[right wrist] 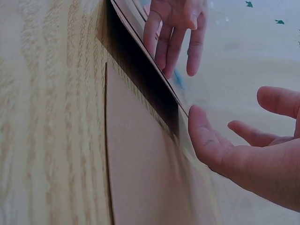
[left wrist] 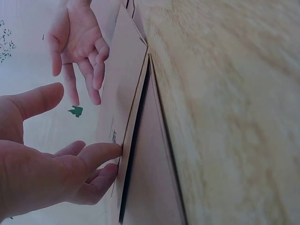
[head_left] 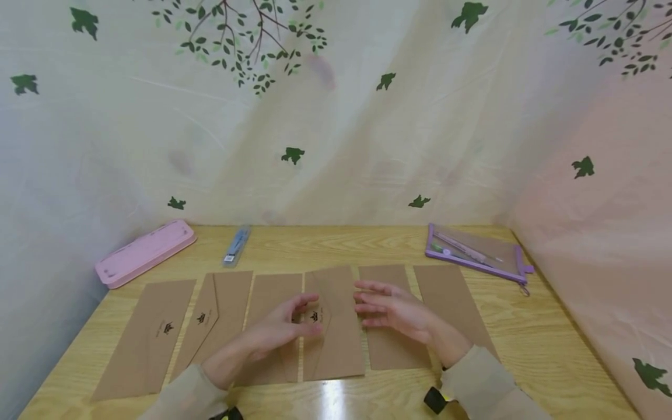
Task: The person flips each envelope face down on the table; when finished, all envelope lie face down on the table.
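Observation:
A brown paper envelope with a pointed flap and a small dark crown print lies between the two hands. My left hand is at its left edge, thumb apart from the loosely bent fingers. On the opposite edge, the straight fingertips of my right hand come right up to the paper. A dark shadow shows under the raised edge of this envelope in the right wrist view. Flat beside it lie a third envelope under the left hand and a fifth envelope under the right.
More envelopes continue the row: two at left, one with a crown print and one with its flap showing, and one at right. Behind them are a pink case, a slim blue pack and a purple-edged pouch holding pens.

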`<state>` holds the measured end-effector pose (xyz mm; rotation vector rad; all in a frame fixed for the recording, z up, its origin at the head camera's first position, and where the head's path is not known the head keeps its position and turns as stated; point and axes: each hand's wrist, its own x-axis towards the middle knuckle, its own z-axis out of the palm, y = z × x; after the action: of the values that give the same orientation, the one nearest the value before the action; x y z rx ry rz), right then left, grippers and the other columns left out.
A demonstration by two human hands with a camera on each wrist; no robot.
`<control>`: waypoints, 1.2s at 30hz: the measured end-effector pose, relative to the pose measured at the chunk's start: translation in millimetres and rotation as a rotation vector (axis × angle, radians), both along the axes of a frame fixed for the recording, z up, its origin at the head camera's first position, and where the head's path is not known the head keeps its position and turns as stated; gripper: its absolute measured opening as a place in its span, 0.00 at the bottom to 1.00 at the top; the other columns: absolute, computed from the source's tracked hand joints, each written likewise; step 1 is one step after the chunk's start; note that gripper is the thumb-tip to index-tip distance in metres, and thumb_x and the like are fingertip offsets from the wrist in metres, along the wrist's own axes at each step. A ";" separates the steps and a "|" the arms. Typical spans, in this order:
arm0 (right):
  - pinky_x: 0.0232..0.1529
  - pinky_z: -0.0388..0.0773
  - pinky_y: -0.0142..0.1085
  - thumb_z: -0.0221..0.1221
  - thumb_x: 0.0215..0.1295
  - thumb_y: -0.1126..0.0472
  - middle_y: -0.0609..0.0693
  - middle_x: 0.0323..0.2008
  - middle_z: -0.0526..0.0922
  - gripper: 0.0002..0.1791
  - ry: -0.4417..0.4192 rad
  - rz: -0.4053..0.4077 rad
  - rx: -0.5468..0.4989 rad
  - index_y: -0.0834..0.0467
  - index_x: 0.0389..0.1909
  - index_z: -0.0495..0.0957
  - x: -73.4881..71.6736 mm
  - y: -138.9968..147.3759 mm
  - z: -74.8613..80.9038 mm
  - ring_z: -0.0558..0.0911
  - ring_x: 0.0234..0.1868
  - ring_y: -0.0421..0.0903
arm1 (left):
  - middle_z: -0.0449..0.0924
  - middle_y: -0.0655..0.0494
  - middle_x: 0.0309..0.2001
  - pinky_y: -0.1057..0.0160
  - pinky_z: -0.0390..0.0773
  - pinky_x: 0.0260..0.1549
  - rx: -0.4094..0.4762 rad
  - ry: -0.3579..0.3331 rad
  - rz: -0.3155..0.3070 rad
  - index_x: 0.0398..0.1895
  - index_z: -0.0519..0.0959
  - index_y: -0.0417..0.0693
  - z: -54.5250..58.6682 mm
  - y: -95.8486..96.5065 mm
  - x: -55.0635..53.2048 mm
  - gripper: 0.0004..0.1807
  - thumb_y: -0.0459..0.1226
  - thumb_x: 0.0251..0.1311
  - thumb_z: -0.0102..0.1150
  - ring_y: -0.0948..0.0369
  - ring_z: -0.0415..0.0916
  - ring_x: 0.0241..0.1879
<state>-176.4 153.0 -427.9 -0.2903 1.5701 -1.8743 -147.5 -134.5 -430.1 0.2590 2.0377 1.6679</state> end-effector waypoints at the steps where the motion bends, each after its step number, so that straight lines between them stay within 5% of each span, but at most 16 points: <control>1: 0.67 0.69 0.53 0.54 0.77 0.59 0.72 0.75 0.51 0.39 0.004 -0.001 -0.002 0.71 0.77 0.47 -0.1 0.3 -0.2 0.63 0.71 0.66 | 0.55 0.29 0.74 0.34 0.54 0.70 0.001 -0.001 -0.001 0.75 0.60 0.35 -0.2 0.0 0.0 0.41 0.38 0.64 0.68 0.35 0.51 0.74; 36: 0.67 0.68 0.55 0.51 0.79 0.60 0.64 0.74 0.62 0.35 -0.017 0.010 -0.083 0.67 0.78 0.50 -5.5 -2.7 6.2 0.76 0.63 0.58 | 0.59 0.30 0.73 0.35 0.55 0.70 -0.005 0.010 0.005 0.74 0.61 0.33 3.4 -3.0 -5.0 0.41 0.39 0.63 0.69 0.34 0.54 0.72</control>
<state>-181.9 150.3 -421.8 -0.3172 1.4799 -1.9323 -152.5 -137.5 -426.7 0.2614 2.0508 1.6675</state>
